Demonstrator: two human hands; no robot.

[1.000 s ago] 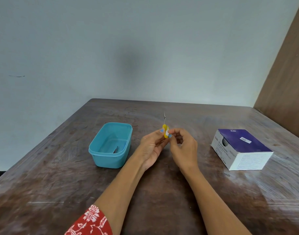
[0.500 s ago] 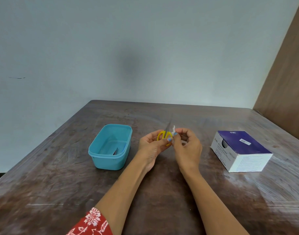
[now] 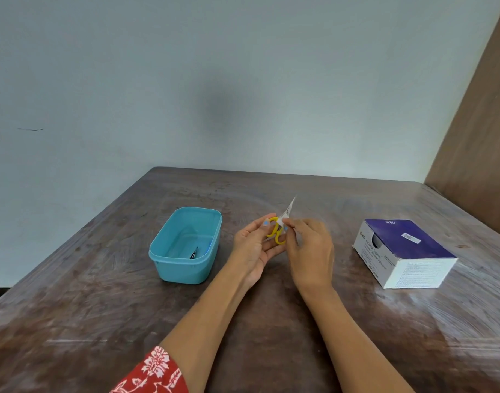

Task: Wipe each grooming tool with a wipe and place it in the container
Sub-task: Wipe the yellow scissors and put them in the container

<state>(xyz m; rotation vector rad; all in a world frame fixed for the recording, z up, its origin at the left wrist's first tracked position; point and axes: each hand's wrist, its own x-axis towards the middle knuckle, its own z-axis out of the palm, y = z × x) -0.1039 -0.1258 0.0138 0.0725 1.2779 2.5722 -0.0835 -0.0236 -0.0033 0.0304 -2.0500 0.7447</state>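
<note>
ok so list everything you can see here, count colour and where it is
container: 1, teal, on the table left of the hands
tools in container: count unclear, dark, at its bottom
scissors: 1, yellow handles, held above table centre
wipe: 1, white, around the scissors' blades
swab box: 1, purple top and white sides, on the table at right
table: 1, dark brown wood
wall: pale grey-blue, behind the table
left hand: holds the scissors' handles
right hand: pinches the wipe
sleeve: red with white flowers, left arm

Worn glossy wooden table (image 3: 271, 350), smooth teal plastic container (image 3: 169, 268), matt cardboard box (image 3: 419, 272), yellow plastic-handled scissors (image 3: 275, 232).
</note>
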